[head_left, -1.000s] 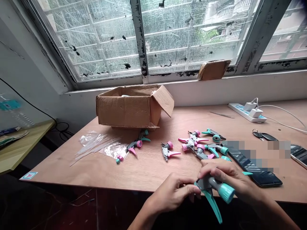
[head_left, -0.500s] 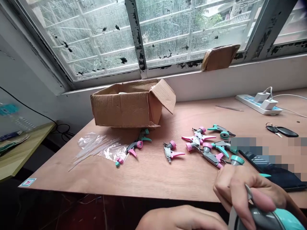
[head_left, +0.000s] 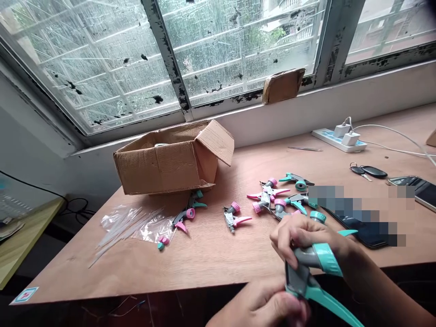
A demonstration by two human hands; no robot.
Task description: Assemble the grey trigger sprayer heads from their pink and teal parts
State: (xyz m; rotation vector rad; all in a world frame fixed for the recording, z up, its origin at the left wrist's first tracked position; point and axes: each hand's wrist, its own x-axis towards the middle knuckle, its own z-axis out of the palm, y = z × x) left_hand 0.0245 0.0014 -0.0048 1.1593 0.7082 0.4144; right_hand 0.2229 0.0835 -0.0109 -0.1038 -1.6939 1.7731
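Note:
A grey spray trigger head with a teal collar and teal lever (head_left: 299, 277) is held between both hands at the lower right, over the table's front edge. My left hand (head_left: 262, 302) pinches its nozzle end, fingers closed. My right hand (head_left: 306, 234) is closed round its upper part, beside the collar. Behind my right hand lie several pink-and-grey and teal-and-grey trigger heads (head_left: 265, 197). One pink-and-grey trigger head (head_left: 233, 217) lies apart on the table. Two more rest by the plastic tubes (head_left: 119, 227), near small pink and teal caps (head_left: 162, 241).
An open cardboard box (head_left: 160, 168) stands at the back left of the table (head_left: 204, 268). To the right are a power strip (head_left: 339, 140), keys (head_left: 366, 170), a phone (head_left: 417, 188) and a dark flat device (head_left: 364, 227).
The view has shifted right. Both hands have come further into view, and the held trigger head is raised and turned, its collar and lever now visible.

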